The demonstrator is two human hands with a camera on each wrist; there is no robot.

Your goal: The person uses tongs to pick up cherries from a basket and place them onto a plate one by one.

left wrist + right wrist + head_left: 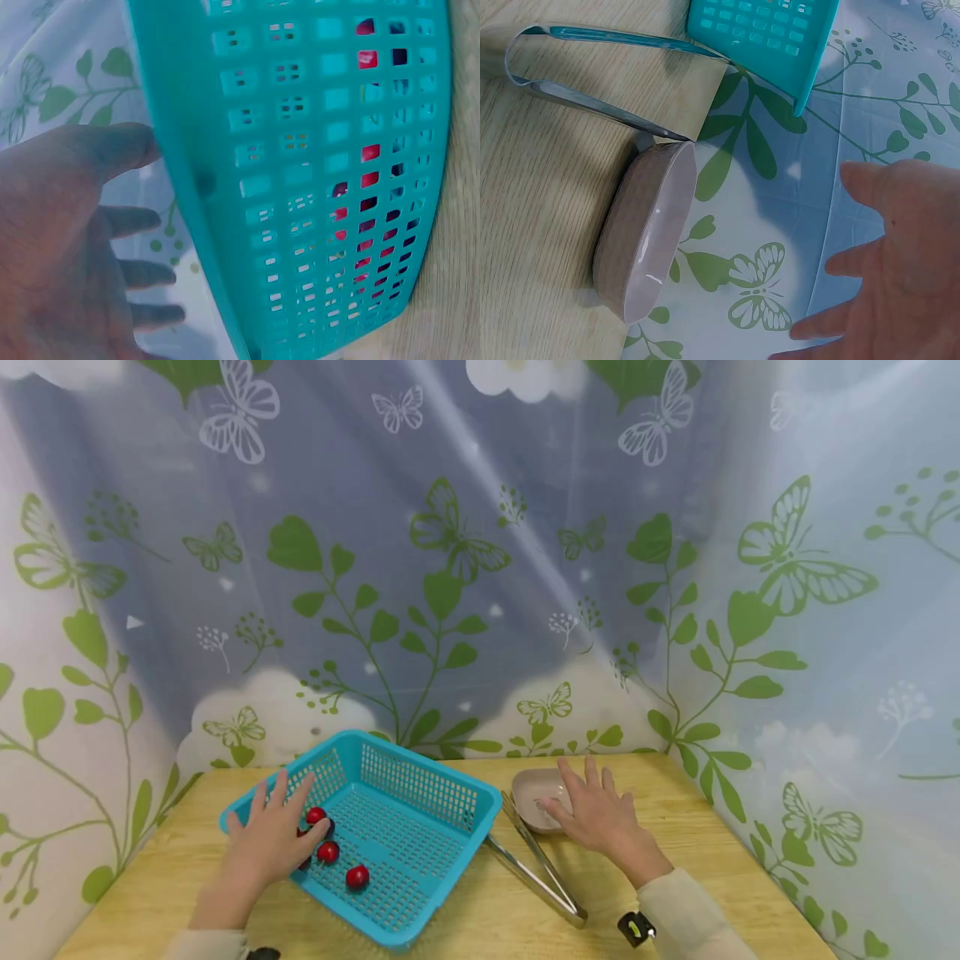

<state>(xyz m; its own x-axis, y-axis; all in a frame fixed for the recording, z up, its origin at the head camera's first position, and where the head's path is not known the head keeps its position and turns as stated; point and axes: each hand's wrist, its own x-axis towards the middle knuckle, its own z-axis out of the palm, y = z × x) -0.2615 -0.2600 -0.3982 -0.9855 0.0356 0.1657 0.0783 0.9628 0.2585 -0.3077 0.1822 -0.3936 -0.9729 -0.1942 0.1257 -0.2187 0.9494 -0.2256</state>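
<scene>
My left hand (266, 843) hovers over the left side of a blue plastic basket (442, 906), fingers spread and holding nothing. In the left wrist view the fingers stand beside the basket's rim (176, 172). Several dark red cherries (357, 877) lie in the basket's left part, some hidden by the hand. My right hand (603, 814), fingers apart, is above a small beige bowl (528, 785) and covers part of it; the right wrist view shows the hand apart from the bowl (645, 232). Metal tongs (547, 881) lie between basket and bowl, their arms spread.
All of this stands on a light wooden table (660, 827). A printed curtain (465, 610) with leaves and butterflies rises behind the table and along both sides. A black strap with a small device (636, 929) sits at the right wrist.
</scene>
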